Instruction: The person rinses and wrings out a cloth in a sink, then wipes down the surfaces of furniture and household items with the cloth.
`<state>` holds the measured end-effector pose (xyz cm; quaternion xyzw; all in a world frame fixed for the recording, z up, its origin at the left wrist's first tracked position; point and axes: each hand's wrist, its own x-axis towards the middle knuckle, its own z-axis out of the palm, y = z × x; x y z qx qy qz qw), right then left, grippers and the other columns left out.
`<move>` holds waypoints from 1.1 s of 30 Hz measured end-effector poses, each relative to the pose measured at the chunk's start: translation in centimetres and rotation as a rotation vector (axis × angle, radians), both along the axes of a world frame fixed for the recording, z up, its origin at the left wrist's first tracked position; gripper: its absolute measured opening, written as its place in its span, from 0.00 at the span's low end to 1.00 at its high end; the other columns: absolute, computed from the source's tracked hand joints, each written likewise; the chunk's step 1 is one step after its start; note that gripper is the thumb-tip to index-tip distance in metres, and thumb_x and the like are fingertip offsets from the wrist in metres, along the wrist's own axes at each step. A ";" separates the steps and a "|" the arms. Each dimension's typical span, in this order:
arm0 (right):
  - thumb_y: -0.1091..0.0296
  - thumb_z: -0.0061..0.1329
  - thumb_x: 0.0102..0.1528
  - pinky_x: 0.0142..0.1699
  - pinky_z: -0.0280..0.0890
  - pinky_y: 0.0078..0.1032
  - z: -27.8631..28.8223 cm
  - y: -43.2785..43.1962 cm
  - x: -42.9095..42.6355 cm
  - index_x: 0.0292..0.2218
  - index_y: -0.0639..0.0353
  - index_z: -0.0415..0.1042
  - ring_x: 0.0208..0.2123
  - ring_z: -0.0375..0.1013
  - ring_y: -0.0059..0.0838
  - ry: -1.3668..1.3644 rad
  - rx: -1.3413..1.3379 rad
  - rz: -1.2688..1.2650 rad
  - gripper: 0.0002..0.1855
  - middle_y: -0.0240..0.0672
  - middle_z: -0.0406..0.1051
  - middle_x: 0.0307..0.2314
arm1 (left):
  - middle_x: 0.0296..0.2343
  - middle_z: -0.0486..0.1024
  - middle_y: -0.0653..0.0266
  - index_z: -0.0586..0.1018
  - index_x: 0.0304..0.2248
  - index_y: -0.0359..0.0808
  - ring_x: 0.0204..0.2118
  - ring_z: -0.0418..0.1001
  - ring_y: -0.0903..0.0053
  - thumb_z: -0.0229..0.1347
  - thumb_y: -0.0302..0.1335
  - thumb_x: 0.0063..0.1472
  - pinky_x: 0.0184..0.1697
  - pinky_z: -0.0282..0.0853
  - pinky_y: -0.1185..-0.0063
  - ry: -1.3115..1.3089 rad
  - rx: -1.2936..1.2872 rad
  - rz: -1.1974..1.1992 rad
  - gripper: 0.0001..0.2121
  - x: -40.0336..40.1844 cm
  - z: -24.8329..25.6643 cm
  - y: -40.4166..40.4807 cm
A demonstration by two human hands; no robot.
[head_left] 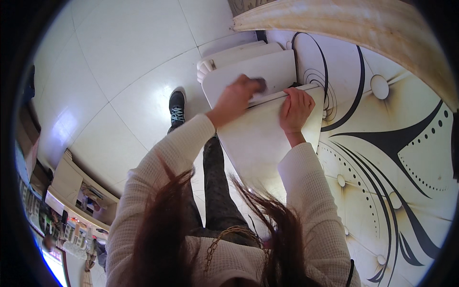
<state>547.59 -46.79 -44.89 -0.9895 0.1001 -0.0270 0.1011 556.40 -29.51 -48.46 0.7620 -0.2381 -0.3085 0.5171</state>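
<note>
My left hand [237, 96], blurred, holds a small dark object [261, 85] whose kind I cannot make out. It is over a white panel with rounded corners [251, 71], part of a white piece of furniture. My right hand [297, 109] rests on the upper edge of a nearer white panel [265, 140], fingers bent over that edge. A dark narrow line runs along this edge between my two hands. Both my forearms are in white knit sleeves.
On the right is a white button-tufted panel [365, 158] with black curved patterns, below a marbled curved trim [333, 18]. Pale floor tiles [122, 46] spread to the left. My shoe [177, 106] stands beside the furniture. A cream cabinet [79, 186] holding several items is at lower left.
</note>
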 end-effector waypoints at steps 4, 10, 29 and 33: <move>0.71 0.37 0.47 0.46 0.49 0.28 -0.4 0.8 0.3 0.31 0.54 0.66 0.37 0.62 0.29 0.014 0.032 -0.005 0.08 0.29 0.66 0.29 | 0.28 0.68 0.52 0.74 0.35 0.39 0.31 0.68 0.57 0.49 0.27 0.54 0.34 0.64 0.69 0.020 0.123 0.257 0.09 6.4 -6.8 2.1; 0.71 0.38 0.46 0.45 0.49 0.27 -0.3 0.6 0.2 0.30 0.54 0.66 0.36 0.62 0.28 -0.013 0.045 0.004 0.07 0.28 0.67 0.29 | 0.33 0.68 0.55 0.73 0.36 0.35 0.34 0.67 0.64 0.49 0.32 0.55 0.37 0.63 0.76 0.210 0.112 -0.001 0.11 10.3 -10.8 -4.3; 0.72 0.38 0.46 0.46 0.49 0.28 -0.3 0.3 0.3 0.30 0.54 0.67 0.37 0.62 0.28 0.006 0.050 -0.008 0.07 0.27 0.67 0.30 | 0.48 0.61 0.80 0.77 0.35 0.51 0.51 0.54 0.74 0.46 0.30 0.50 0.52 0.50 0.74 -0.663 -0.016 -0.825 0.12 2.9 -8.2 -6.3; 0.72 0.38 0.46 0.46 0.49 0.28 -0.4 0.3 0.3 0.30 0.54 0.67 0.37 0.62 0.29 -0.014 0.071 -0.003 0.07 0.28 0.67 0.30 | 0.48 0.61 0.79 0.77 0.36 0.51 0.53 0.53 0.73 0.45 0.31 0.51 0.52 0.50 0.74 -0.602 0.007 -1.003 0.13 1.9 -7.4 -0.1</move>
